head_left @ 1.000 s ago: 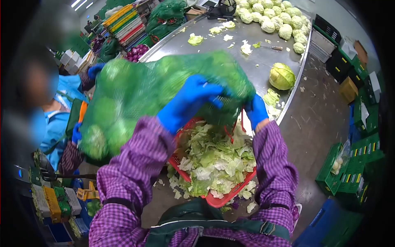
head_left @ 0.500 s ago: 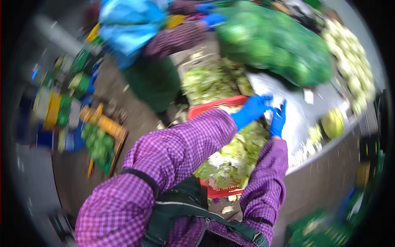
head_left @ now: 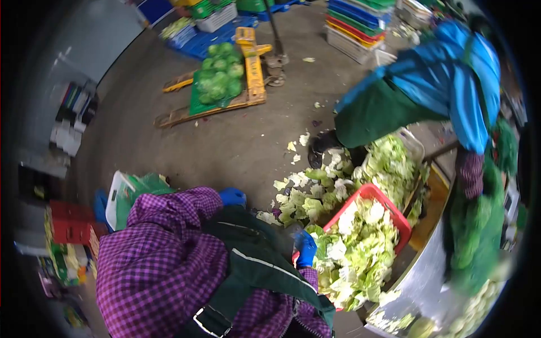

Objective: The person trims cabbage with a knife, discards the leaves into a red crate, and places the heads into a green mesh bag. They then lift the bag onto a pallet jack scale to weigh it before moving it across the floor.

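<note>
A red crate [head_left: 403, 228] heaped with cabbage leaves [head_left: 358, 256] stands on the floor at my right side. My right hand [head_left: 305, 248], in a blue glove, is closed at the crate's near left corner, where a bit of red shows beside the fingers. My left hand [head_left: 233, 197], also gloved in blue, is in front of my dark green apron. My sleeve and the apron partly cover it, so its fingers cannot be made out. Loose leaves [head_left: 313, 207] lie on the floor between my hands and the crate.
A person in a blue top [head_left: 431, 76] leans over at right, near a pale crate of leaves [head_left: 389, 166] and a metal table [head_left: 411, 293]. A yellow pallet jack [head_left: 252, 70] carries bagged cabbages [head_left: 220, 76]. Stacked crates [head_left: 355, 31] stand behind.
My view has swung left. Both hands have left the metal table: the right is down at the crate's corner, the left by my apron. The other person now appears at right.
</note>
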A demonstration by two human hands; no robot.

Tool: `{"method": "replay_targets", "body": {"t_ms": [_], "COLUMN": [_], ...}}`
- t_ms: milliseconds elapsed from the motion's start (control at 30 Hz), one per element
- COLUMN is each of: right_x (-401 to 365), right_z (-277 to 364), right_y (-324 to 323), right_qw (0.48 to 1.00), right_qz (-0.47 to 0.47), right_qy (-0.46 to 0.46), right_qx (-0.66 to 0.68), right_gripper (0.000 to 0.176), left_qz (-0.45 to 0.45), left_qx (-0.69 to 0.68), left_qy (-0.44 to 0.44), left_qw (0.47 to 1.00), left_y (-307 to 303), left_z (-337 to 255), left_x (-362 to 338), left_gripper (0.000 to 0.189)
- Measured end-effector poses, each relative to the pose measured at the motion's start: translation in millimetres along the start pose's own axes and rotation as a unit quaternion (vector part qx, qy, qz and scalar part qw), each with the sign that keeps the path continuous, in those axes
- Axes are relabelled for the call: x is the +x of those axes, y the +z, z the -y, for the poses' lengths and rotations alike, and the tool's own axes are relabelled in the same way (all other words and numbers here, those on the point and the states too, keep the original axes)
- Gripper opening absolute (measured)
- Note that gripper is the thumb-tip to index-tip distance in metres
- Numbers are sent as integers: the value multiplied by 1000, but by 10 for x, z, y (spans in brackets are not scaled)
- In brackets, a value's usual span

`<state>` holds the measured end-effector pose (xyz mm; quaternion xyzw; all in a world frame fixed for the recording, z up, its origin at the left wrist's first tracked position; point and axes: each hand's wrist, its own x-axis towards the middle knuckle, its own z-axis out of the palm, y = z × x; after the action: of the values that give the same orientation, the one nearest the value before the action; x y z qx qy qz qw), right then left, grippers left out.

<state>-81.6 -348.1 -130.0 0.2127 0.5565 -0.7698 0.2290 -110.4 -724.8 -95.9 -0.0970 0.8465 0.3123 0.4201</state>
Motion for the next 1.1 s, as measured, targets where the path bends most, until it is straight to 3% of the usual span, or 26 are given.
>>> {"method": "replay_targets", "body": {"t_ms": [67,133,167,200,267,400,467,500,567,600,667,700,733,767,800,867,967,1033,1100], "right_x": [183,739,873,1046,1289,1360,1563,1616,1645,1610,1250,1202,1156,1152,1238,1519,1979,2321,2712], "right_z": [267,234,422,561,809,1024,684,504,51,-186,-580,-561,-515,-521,-576,-667,-792,-891,-1069], "right_y": [429,506,653,772,1076,2279,2826,3165,3890,4237,5147,5368,5575,5734,5840,6014,6292,6551,6871], "right_qw": [987,950,960,968,968,962,946,930,895,876,771,773,685,585,588,447,434,432,513], "right_qz": [80,144,159,143,117,92,170,203,294,348,519,519,582,636,637,639,643,644,616], "right_qy": [-59,-106,-90,-36,-50,31,54,72,99,109,20,22,20,17,19,-250,-274,-286,-128], "right_qx": [-129,-256,-214,-205,-218,-254,-272,-298,-319,-315,-367,-364,-437,-502,-498,-575,-569,-562,-584], "right_gripper": [27,25,25,25,24,27,28,28,28,28,28,28,29,31,31,32,32,32,28], "left_qz": [-149,-145,-134,-142,-187,-224,-215,-220,-307,-311,-391,-390,-389,-400,-410,-476,-473,-329,-381], "left_qx": [-245,-262,-261,-277,-390,-466,-615,-619,-670,-670,-689,-684,-682,-709,-734,-571,-574,-766,-749], "left_qy": [-70,-66,-62,-59,-71,-81,-95,-95,-78,-81,-155,-164,-167,-126,-86,-10,55,-83,-89], "left_qw": [956,952,954,949,899,852,753,747,671,670,590,594,596,566,534,668,667,546,535], "left_y": [7,-14,-5,36,212,480,514,467,305,202,-90,-107,-110,-109,-87,333,-531,-1169,-1875], "left_z": [536,903,1050,1186,1461,2218,2726,2836,2979,3029,3211,3339,3427,3489,3577,4060,3622,3778,4116], "left_x": [-66,-208,-240,-267,-356,-510,-494,-593,-921,-1049,-1270,-1267,-1242,-1214,-1185,-718,-1101,-1102,-995], "left_gripper": [33,32,31,31,22,19,18,18,20,20,20,22,22,24,26,35,39,35,37]}}
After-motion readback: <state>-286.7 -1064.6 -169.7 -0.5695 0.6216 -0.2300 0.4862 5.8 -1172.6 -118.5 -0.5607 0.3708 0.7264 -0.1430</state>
